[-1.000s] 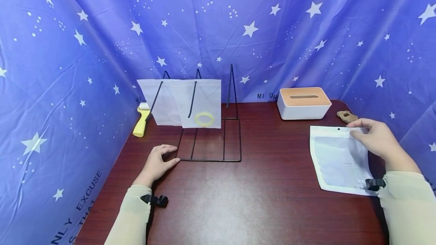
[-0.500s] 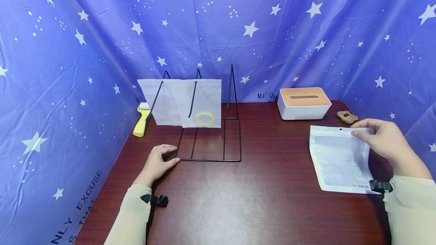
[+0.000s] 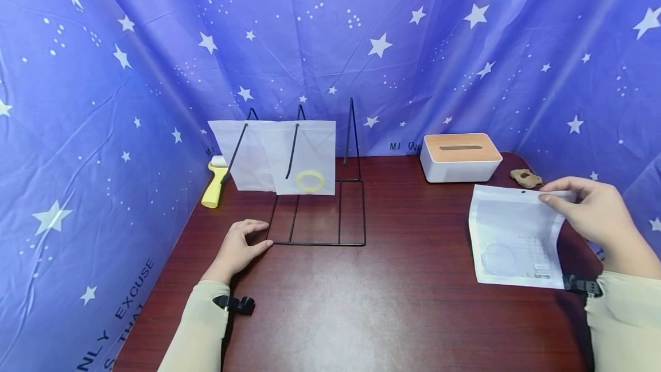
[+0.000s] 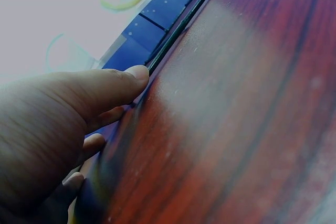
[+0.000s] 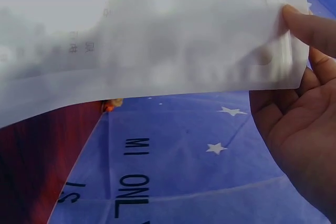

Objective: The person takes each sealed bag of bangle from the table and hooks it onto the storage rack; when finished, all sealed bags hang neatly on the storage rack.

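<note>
My right hand [image 3: 599, 211] pinches the top right corner of a white zip bag [image 3: 516, 234] between thumb and fingers. The bag hangs at a tilt, showing a hang hole near its top edge, faint print and a round ring-like outline low on the left. At the left, my left hand [image 3: 237, 248] rests on the table with thumb and fingertips touching the near left corner of a black wire rack [image 3: 315, 243]. Two similar white bags hang from the rack's left and middle hooks. A yellow ring [image 3: 310, 181] shows through the middle bag [image 3: 316, 151]. The right hook [image 3: 351, 125] is bare.
A white tissue box [image 3: 461, 171] with a wood-look lid stands at the back right, beside a small brown object [image 3: 525, 178]. Behind the rack on the left lies a yellow-handled roller [image 3: 213, 185]. Blue star-print cloth encloses the dark red wooden table [image 3: 403, 291].
My right hand has moved slightly right, and the bag it pinches has lifted and tilted up more. My left hand and the rack have stayed put.
</note>
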Tool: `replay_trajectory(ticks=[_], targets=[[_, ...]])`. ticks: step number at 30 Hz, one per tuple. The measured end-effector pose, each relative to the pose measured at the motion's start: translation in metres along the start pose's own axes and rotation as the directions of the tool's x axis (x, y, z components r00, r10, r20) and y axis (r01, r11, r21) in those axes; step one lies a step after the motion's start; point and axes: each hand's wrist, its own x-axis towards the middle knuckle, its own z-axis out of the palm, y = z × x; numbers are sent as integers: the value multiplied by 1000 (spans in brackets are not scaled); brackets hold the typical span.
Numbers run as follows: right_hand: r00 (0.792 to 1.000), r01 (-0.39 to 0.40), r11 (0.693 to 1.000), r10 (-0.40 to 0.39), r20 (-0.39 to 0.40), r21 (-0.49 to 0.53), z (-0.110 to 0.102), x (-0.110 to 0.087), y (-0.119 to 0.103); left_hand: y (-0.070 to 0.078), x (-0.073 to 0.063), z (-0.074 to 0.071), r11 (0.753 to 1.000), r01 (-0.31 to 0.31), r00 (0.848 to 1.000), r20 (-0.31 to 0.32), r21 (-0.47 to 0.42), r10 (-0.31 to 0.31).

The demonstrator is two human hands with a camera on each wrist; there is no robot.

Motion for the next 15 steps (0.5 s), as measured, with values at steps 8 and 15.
replay_trajectory(ticks=[8, 15], targets=[[999, 12, 999, -11, -30, 49, -7, -2, -8, 0, 0, -1, 1000, 8, 1000, 10, -2, -8], [998, 41, 990, -34, -54, 137, -11, -4, -19, 0, 0, -1, 1000, 15, 1000, 11, -8, -14]])
